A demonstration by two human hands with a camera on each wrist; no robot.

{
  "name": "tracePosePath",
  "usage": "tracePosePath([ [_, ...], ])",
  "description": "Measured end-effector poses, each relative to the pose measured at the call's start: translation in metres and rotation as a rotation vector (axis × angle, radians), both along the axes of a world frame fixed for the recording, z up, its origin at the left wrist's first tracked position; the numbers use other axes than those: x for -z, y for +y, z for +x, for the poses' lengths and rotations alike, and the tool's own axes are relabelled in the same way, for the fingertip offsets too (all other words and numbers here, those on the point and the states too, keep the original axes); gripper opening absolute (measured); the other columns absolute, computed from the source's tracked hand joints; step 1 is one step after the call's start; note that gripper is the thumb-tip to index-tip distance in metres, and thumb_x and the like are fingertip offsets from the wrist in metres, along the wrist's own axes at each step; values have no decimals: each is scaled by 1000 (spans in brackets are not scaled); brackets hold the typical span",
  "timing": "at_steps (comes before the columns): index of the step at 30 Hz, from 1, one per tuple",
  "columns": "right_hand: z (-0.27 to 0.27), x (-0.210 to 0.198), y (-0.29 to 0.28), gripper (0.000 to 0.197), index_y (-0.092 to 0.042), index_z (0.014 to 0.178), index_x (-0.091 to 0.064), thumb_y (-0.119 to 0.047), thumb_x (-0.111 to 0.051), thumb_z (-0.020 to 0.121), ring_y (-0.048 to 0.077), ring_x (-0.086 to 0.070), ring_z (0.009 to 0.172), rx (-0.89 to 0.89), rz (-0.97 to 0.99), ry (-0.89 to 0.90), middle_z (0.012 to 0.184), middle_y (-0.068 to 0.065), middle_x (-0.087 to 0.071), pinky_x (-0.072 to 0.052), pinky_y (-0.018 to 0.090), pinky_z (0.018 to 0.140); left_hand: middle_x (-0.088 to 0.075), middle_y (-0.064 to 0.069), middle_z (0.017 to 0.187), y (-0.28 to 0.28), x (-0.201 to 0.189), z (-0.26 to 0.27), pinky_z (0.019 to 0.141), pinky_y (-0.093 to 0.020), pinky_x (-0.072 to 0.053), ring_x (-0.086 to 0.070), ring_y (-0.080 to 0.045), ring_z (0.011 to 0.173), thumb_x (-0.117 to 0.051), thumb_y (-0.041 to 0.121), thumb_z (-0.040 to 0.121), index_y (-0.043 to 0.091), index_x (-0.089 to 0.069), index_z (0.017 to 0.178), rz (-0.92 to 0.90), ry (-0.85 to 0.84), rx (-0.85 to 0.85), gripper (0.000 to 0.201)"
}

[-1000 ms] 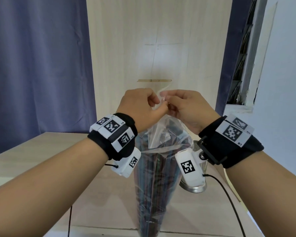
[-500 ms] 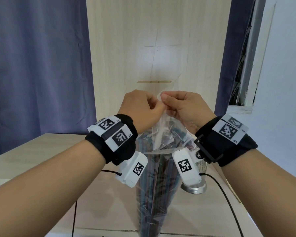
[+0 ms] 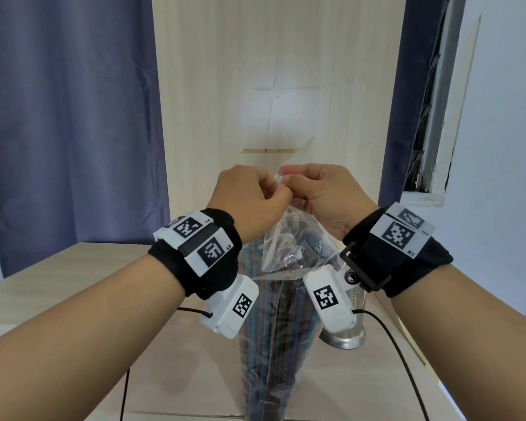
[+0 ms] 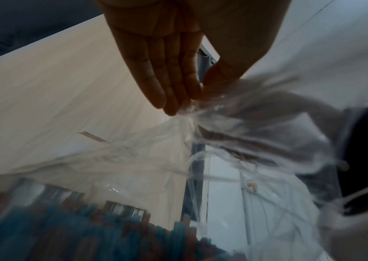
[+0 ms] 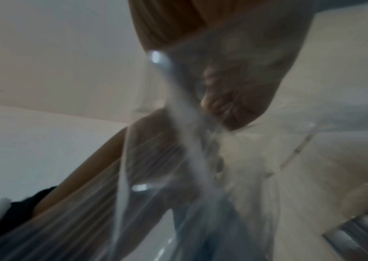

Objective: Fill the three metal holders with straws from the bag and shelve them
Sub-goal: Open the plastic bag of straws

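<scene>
Bench (image 3: 73, 287) is carrying everything, light wood, w/ a pale wooden cabinet panel (image 3: 274, 86) rising behind its far edge and blue curtains (image 3: 67, 117) hanging either side. Clear plastic bag (image 3: 274, 344) is standing upright near the front edge, about mid-width, its bottom running out of the head view; it's packed w/ straws (image 4: 93, 234), blue and reddish ends showing in the left wrist view. Bag's top is being gathered into a twisted neck above the straws. Left hand (image 3: 249, 199) and right hand (image 3: 322, 192) are meeting knuckle to knuckle at that neck, both w/ fingers curled in, each grip pinching the crumpled plastic at the top. In the left wrist view the fingertips (image 4: 173, 106) are closing on the bunched film. Right wrist view is blurry, plastic filling most of it. One metal holder (image 3: 346, 335) is standing just right of the bag, partly hidden behind the right wrist camera, only its base and a bit of mesh wall showing.
</scene>
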State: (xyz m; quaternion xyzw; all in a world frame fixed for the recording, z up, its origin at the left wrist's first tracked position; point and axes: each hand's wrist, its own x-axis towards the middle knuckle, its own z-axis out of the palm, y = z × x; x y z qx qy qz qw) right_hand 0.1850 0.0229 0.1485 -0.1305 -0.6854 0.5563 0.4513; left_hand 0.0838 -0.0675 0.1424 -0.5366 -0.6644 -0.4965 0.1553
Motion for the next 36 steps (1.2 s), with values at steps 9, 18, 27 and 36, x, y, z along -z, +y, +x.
tracePosePath([
  [9,-6,0,2,14,-12,95,-68,-2,-59,94,12,-62,72,44,50,-35,81,6,-68,-55,19,72,-67,0,70,4,-8,-4,56,-16,-44,-59,-10,64,-56,29,88,10,-70,76,-61,76,-32,26],
  [18,-8,1,-1,18,-8,94,-65,4,-52,95,9,-53,62,-3,-102,69,73,4,-60,-50,17,61,-60,2,66,13,3,-12,59,-24,-43,-51,-11,58,-52,19,91,8,-65,76,2,-177,101,23],
  [27,-14,6,-10,13,-7,89,-64,-1,-54,95,10,-46,58,-50,-216,142,67,4,-52,-43,22,60,-51,1,55,13,6,-12,51,-24,-40,-46,-11,49,-51,19,89,13,-52,61,32,-294,155,29],
  [36,-16,5,-10,21,11,111,-59,-1,-54,94,11,-43,54,-64,-252,142,65,5,-48,-43,24,56,-53,7,63,15,6,-19,54,-16,-35,-47,-8,58,-48,24,95,21,-50,67,64,-39,12,28],
])
